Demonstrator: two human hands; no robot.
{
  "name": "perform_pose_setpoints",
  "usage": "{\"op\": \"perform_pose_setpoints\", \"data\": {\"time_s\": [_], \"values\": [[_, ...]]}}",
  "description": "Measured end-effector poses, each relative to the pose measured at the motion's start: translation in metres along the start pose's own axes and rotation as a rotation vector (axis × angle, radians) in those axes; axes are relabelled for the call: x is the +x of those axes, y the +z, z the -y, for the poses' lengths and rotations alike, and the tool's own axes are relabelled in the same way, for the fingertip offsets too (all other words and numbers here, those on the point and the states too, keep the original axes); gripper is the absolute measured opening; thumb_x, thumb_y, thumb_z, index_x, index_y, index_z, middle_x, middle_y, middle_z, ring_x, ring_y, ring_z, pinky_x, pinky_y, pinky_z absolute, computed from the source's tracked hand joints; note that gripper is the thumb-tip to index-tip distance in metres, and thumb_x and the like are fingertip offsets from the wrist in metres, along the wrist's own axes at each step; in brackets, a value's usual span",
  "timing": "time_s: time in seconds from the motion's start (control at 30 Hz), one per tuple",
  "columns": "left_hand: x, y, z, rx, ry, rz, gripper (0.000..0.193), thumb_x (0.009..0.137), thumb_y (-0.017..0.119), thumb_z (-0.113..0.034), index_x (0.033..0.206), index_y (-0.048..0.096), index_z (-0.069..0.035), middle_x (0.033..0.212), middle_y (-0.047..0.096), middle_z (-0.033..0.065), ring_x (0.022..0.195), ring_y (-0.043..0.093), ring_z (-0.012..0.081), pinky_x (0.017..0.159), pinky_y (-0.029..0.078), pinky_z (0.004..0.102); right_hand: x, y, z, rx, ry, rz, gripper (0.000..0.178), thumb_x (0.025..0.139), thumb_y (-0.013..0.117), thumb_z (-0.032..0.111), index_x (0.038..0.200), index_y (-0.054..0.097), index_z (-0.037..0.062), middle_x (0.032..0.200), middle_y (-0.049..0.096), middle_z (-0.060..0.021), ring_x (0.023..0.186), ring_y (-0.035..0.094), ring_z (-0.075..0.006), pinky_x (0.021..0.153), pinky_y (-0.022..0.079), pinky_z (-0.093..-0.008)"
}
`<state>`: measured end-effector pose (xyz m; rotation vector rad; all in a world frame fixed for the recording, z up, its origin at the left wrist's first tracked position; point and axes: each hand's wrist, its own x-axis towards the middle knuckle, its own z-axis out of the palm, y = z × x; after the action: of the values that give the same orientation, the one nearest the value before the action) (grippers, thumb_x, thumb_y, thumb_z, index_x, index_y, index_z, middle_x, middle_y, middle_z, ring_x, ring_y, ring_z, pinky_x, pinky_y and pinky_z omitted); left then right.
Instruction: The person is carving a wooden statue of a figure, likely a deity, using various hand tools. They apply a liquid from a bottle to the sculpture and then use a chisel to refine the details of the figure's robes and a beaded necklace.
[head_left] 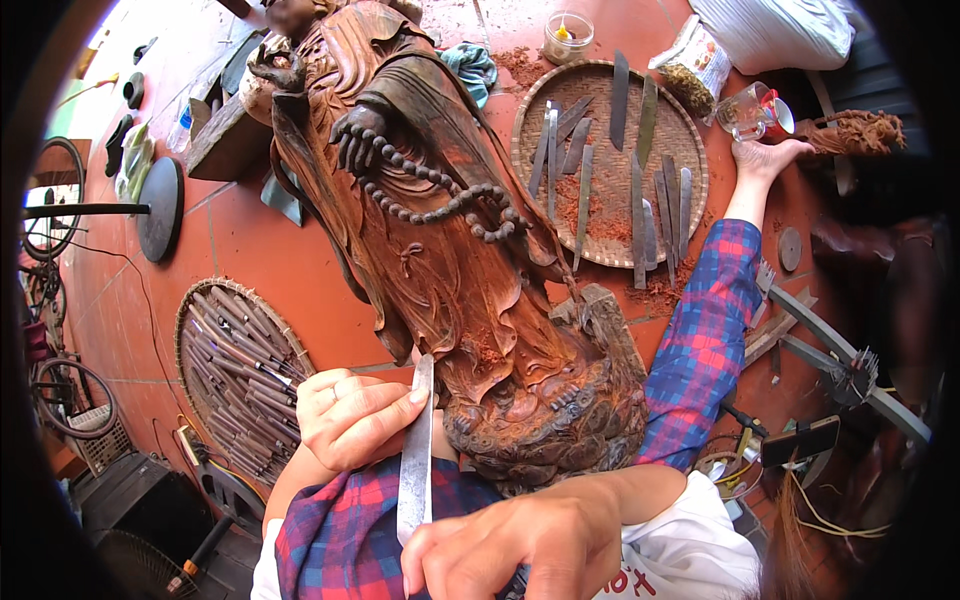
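A carved wooden statue (430, 280) of a robed figure with a bead string lies tilted across the floor in front of me. My left hand (355, 415) pinches the upper part of a flat steel scraper blade (415, 470) between thumb and fingers. The blade's top end lies close to the hem of the carved robe; whether it touches the wood I cannot tell. At the blade's lower end, my right hand (525, 540) curls its fingers round the metal. Reddish wood dust clings to the robe's lower folds and the carved base (550, 435).
Several flat blades lie on a round woven tray (690, 100) at the far right. A basket (180, 345) of handled carving tools stands left. My bare foot (765, 160) is beside a glass jar (740, 110). A metal stand (850, 370) is at right, a round black base (160, 210) at left.
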<state>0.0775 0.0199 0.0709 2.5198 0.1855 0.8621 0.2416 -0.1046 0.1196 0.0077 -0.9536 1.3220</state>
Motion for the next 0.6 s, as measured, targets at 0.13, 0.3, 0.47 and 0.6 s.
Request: {"op": "perform_pose_setpoints", "data": {"time_s": [0.13, 0.3, 0.47, 0.6], "values": [[0.000, -0.001, 0.000, 0.014, -0.014, 0.010, 0.026, 0.071, 0.083, 0.000, 0.093, 0.070, -0.007, 0.071, 0.068, 0.0026, 0.053, 0.062, 0.0126, 0.046, 0.040, 0.0248, -0.004, 0.001, 0.002, 0.046, -0.010, -0.025, 0.019, 0.084, 0.073, 0.001, 0.102, 0.075, 0.0055, 0.104, 0.067, -0.0090, 0.089, 0.064, -0.0261, 0.083, 0.051, -0.0431], [0.004, 0.002, 0.000, -0.005, -0.018, 0.023, 0.025, 0.071, 0.083, -0.001, 0.092, 0.070, -0.007, 0.070, 0.068, 0.0031, 0.052, 0.062, 0.0138, 0.046, 0.041, 0.0264, -0.015, -0.003, 0.006, -0.036, -0.018, -0.164, 0.018, 0.084, 0.074, 0.001, 0.102, 0.075, 0.0037, 0.101, 0.066, -0.0099, 0.088, 0.065, -0.0272, 0.081, 0.052, -0.0434], [0.023, 0.009, -0.001, -0.185, -0.111, 0.067, 0.019, 0.070, 0.083, -0.012, 0.075, 0.066, -0.007, 0.066, 0.067, 0.0043, 0.051, 0.063, 0.0180, 0.047, 0.045, 0.0280, -0.020, -0.019, 0.031, -1.104, 0.238, -0.332, 0.045, 0.074, 0.085, 0.012, 0.117, 0.074, 0.0041, 0.100, 0.065, -0.0090, 0.082, 0.064, -0.0244, 0.075, 0.052, -0.0346], [0.053, 0.008, -0.018, -0.509, -0.244, 0.428, 0.019, 0.067, 0.082, -0.012, 0.076, 0.066, -0.007, 0.071, 0.068, 0.0041, 0.057, 0.067, 0.0206, 0.050, 0.050, 0.0310, -0.037, -0.020, 0.025, -1.254, 0.162, -0.402, 0.035, 0.074, 0.081, 0.005, 0.108, 0.072, 0.0030, 0.094, 0.065, -0.0093, 0.084, 0.064, -0.0270, 0.074, 0.053, -0.0380]]}}
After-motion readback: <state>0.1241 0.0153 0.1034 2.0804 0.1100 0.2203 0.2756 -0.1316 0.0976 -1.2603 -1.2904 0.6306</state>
